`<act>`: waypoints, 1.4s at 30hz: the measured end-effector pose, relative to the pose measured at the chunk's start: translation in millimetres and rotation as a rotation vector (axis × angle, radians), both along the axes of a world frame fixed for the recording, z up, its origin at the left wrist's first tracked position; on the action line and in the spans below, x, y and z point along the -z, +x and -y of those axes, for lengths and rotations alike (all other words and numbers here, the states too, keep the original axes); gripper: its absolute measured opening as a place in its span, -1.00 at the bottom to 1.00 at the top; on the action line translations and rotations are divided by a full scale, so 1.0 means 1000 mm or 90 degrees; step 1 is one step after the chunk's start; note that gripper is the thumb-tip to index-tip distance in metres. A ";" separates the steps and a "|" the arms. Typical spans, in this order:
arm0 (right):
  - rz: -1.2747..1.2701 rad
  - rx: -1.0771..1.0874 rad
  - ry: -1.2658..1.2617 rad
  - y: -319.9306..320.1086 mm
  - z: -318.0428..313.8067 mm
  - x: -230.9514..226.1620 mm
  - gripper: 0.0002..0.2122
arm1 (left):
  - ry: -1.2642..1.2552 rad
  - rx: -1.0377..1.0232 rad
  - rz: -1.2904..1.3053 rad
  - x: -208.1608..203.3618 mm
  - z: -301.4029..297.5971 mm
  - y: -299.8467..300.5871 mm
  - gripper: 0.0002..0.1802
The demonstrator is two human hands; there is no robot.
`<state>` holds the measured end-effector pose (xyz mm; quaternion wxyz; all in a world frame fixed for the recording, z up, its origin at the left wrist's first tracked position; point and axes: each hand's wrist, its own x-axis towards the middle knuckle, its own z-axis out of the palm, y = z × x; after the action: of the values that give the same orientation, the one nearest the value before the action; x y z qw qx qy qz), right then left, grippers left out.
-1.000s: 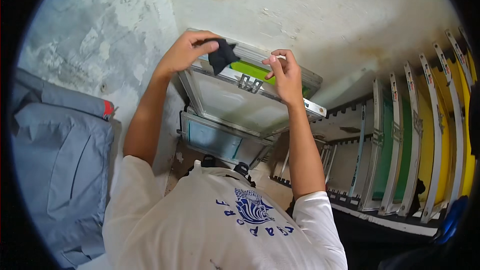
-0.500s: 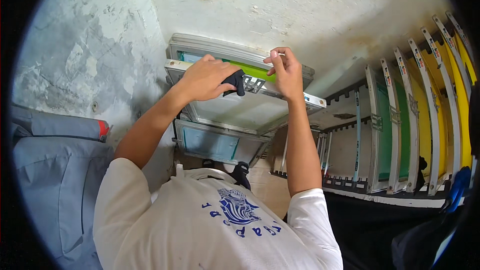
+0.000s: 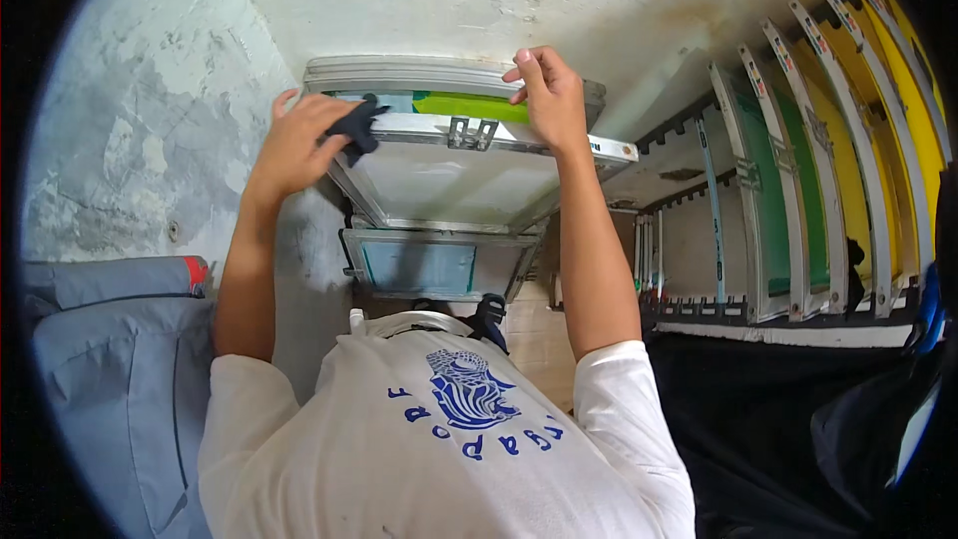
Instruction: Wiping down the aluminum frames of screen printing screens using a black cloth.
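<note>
My left hand [image 3: 294, 143] grips a crumpled black cloth [image 3: 359, 127] at the left end of the top bar of a silver screen-printing frame [image 3: 414, 130]. The cloth touches or lies right against that bar; its underside is hidden. My right hand [image 3: 555, 105] is raised by the bar's right part, its fingers loosely bent and apart with nothing visible between them. A metal clip bracket [image 3: 472, 133] sits midway along the bar. Behind it lean more silver frames [image 3: 439, 73], with a lime-green strip [image 3: 469, 107] showing between.
Below stands another frame with a pale blue panel [image 3: 419, 266]. A slotted rack on the right holds several frames with green and yellow mesh [image 3: 848, 160]. Grey fabric [image 3: 120, 379] lies at the left, black fabric [image 3: 788, 419] at the right. A peeling wall [image 3: 170, 120] borders the left.
My left hand has carried the black cloth leftward along the bar, away from the metal bracket. My right hand stays near the bar's right part, and the view has shifted slightly.
</note>
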<state>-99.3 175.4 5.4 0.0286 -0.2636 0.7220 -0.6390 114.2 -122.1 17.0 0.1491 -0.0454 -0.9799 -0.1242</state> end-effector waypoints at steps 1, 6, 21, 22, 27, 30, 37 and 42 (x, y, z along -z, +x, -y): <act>-0.013 0.001 -0.009 -0.002 0.001 0.000 -0.62 | 0.005 -0.020 -0.008 -0.001 0.007 0.006 -0.48; -0.026 -0.006 0.011 0.000 0.005 -0.008 -0.57 | 0.103 -0.118 -0.049 0.017 0.046 0.031 -0.51; 0.007 -0.125 0.023 0.007 0.011 0.000 -0.57 | 0.057 0.001 0.050 0.015 -0.104 -0.017 -0.24; 0.000 -0.126 0.031 0.007 0.010 0.000 -0.57 | 0.038 -0.013 0.027 0.014 -0.103 -0.016 -0.28; -0.005 -0.142 0.064 0.012 0.012 0.001 -0.59 | -0.011 -0.213 0.022 0.016 -0.065 0.008 -0.35; -0.062 -0.150 0.069 0.014 0.018 0.005 -0.60 | 0.099 -0.335 -0.012 0.025 -0.006 0.040 -0.36; -0.048 -0.173 0.118 0.034 0.040 -0.006 -0.61 | 0.843 -0.448 -0.271 0.063 0.036 0.047 -0.57; -0.141 -0.163 0.093 0.031 0.062 -0.017 -0.55 | 1.073 -0.439 -0.443 0.093 0.055 0.057 -0.57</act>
<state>-68.0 113.2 21.9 0.0487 -0.4194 0.7257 -0.5433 171.4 -176.7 -76.1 0.4421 0.3314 -0.4304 -0.7138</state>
